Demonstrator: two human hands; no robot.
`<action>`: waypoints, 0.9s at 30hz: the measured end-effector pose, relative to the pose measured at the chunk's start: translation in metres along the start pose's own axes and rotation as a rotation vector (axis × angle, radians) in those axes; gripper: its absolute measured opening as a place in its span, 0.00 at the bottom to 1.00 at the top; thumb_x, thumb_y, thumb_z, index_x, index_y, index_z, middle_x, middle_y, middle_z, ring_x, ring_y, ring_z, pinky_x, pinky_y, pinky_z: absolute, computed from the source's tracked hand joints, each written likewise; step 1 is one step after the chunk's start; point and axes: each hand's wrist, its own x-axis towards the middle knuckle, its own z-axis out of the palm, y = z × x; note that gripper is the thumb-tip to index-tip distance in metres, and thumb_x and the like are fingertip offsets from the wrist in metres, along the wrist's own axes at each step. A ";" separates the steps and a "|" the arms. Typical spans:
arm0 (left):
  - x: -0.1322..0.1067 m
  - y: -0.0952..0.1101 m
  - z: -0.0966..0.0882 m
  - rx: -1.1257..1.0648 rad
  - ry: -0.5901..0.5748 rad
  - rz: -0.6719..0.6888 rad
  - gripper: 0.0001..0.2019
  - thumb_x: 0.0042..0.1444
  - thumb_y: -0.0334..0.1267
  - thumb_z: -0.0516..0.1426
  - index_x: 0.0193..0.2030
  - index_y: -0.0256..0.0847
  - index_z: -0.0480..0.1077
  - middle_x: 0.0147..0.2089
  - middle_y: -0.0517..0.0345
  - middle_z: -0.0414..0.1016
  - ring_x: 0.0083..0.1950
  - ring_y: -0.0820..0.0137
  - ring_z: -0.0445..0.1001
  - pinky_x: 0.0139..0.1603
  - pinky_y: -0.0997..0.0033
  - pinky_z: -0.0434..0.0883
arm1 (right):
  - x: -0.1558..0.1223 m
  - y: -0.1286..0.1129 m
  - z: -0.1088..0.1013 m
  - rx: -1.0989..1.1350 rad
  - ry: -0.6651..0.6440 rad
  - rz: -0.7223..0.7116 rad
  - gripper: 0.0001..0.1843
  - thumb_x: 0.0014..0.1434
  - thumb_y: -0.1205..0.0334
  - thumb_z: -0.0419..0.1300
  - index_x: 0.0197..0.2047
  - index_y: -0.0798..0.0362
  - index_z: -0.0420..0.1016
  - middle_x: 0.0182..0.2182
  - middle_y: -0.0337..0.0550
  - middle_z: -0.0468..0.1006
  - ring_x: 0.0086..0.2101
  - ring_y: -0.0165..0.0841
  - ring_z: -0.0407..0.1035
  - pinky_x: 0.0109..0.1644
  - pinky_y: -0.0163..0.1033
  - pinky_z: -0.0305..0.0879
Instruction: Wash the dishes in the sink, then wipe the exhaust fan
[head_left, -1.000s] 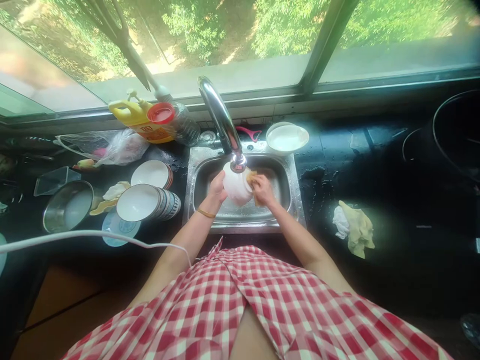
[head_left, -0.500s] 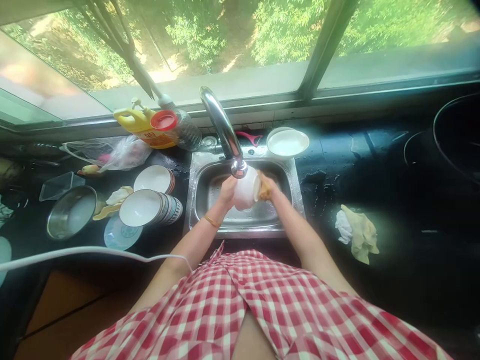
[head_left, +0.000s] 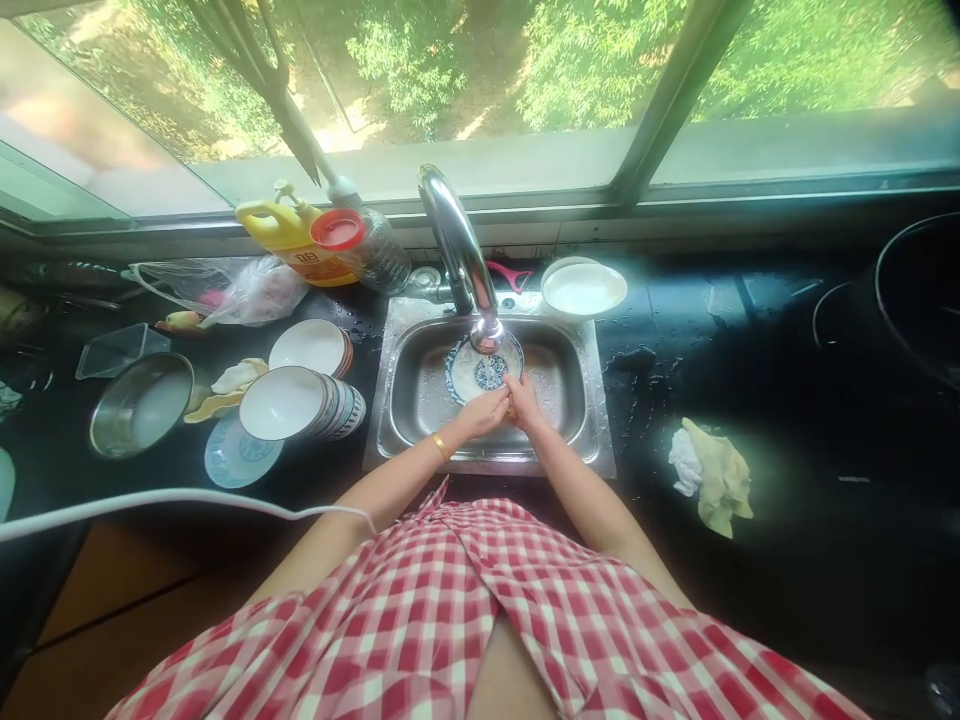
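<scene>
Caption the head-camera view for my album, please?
Left hand and right hand meet at a blue-patterned dish beneath the faucet.

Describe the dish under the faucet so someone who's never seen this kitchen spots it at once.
Below the window, find the steel sink. Under its chrome faucet, by the left hand and right hand, is a round dish. Blue patterning at its centre and rim sets it apart from the plain-looking white dishes at the sink's back right corner.

Looks out through a wide window (head_left: 636,183) onto sunlit green trees (head_left: 596,75); runs along a glossy black desk (head_left: 795,360), past brown panels (head_left: 120,575) below.
</scene>
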 end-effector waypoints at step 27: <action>0.003 0.013 -0.017 -0.605 0.375 -0.655 0.35 0.63 0.59 0.52 0.72 0.48 0.53 0.55 0.46 0.76 0.37 0.62 0.80 0.39 0.60 0.78 | 0.035 -0.011 0.059 -0.508 0.209 -0.267 0.26 0.57 0.64 0.56 0.60 0.59 0.66 0.56 0.61 0.69 0.56 0.45 0.64 0.63 0.50 0.59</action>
